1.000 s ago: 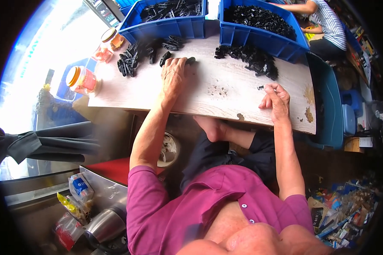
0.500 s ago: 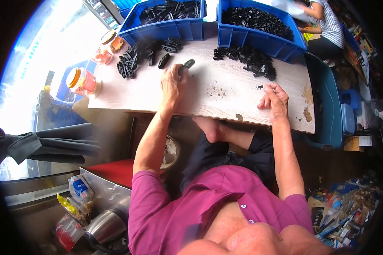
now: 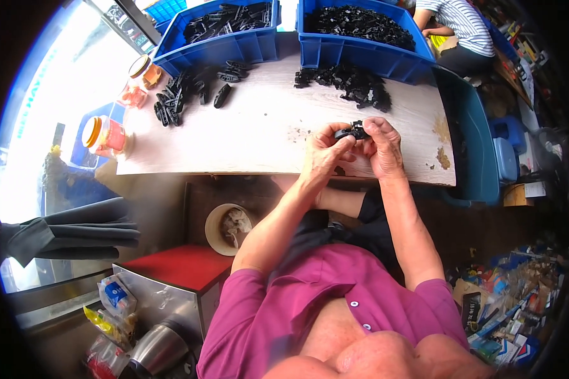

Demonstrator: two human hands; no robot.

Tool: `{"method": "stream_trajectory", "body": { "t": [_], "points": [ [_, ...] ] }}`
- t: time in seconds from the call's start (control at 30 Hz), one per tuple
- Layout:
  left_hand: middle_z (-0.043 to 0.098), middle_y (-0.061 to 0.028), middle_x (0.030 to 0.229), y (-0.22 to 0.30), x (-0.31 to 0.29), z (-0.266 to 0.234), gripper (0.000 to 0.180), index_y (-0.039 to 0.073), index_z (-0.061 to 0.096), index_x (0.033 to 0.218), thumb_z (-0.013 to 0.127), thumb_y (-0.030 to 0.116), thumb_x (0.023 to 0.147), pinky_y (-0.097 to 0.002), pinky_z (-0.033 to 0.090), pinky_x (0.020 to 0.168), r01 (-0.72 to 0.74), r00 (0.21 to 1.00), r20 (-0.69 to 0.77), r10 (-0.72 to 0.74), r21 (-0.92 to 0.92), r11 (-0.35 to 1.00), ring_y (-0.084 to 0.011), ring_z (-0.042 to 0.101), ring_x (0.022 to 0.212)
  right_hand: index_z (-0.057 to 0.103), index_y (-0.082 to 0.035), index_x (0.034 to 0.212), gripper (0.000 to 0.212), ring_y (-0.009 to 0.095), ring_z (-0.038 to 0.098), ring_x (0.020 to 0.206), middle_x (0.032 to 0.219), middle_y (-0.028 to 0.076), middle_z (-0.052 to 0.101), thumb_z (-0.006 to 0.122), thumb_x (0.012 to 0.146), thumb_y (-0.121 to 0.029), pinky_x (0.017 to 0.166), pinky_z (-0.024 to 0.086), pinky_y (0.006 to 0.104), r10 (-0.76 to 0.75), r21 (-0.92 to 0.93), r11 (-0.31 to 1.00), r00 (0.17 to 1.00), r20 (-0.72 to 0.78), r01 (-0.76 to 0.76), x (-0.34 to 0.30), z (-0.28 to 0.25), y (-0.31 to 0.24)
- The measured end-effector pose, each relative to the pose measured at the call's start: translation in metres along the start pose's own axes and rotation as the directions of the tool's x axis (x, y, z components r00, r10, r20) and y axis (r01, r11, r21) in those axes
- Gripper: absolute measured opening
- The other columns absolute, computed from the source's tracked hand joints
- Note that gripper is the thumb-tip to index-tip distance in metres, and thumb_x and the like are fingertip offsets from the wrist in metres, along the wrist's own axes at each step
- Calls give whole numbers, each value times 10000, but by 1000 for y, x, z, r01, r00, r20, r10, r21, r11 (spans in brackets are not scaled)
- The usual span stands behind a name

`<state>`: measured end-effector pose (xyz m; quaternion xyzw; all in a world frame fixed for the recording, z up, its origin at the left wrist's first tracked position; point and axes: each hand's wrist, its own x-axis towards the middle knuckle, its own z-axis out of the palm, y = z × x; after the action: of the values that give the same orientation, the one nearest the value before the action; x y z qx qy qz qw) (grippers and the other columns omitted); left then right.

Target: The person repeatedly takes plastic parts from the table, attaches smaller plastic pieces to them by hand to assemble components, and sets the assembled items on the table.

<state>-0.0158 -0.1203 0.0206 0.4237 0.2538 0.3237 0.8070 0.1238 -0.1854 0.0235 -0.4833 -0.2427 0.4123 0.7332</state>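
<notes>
Counter [image 3: 259, 136] of pale wood, spanning the upper middle of the view, near edge towards the person.

Blue bins, two, along the far edge: left bin [image 3: 224, 47] and right bin [image 3: 360, 54], both loaded with black plastic parts.

Teal container [image 3: 471, 151] just beside the right end of the counter.

Loose black parts in two piles on the counter: left pile [image 3: 183, 95] in front of the left bin, right pile [image 3: 354, 85] in front of the right bin.

Jar with orange lid [image 3: 105, 134] at the left near corner of the counter; two smaller clear containers [image 3: 139, 79] further back along the left edge.

Left hand [image 3: 325, 151] and right hand [image 3: 379, 145] raised together above the near right part of the counter, fingertips meeting.

Black plastic part [image 3: 354, 132] pinched between both hands, held just above the counter surface, nearer than the right pile and apart from it. Left grip closed on the left end of the part; right grip closed on the right end, fingers curled over the top.

Second person in a striped shirt [image 3: 461, 19] seated beyond the right bin, at the upper right.
</notes>
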Motion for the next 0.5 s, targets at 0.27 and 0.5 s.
{"method": "stream_trajectory", "body": {
  "t": [0.27, 0.5],
  "points": [
    [674, -59, 830, -2, 8, 3, 200, -14, 623, 1060, 653, 63, 877, -200, 523, 596, -25, 999, 38, 25, 2, 1000, -100, 638, 670, 691, -82, 906, 107, 38, 506, 536, 765, -15, 651, 739, 844, -155, 502, 397, 169, 36, -61, 998, 997, 73, -32, 3, -10, 5],
    [661, -60, 851, 5, 8, 8, 219, 12, 631, 1060, 632, 176, 915, -240, 533, 634, 70, 995, -71, -75, -72, 995, -118, 631, 674, 696, -84, 897, 98, 33, 500, 535, 752, -19, 654, 748, 839, -143, 494, 378, 173, 54, -38, 998, 996, 70, -51, 3, -7, 2]
  ]
}}
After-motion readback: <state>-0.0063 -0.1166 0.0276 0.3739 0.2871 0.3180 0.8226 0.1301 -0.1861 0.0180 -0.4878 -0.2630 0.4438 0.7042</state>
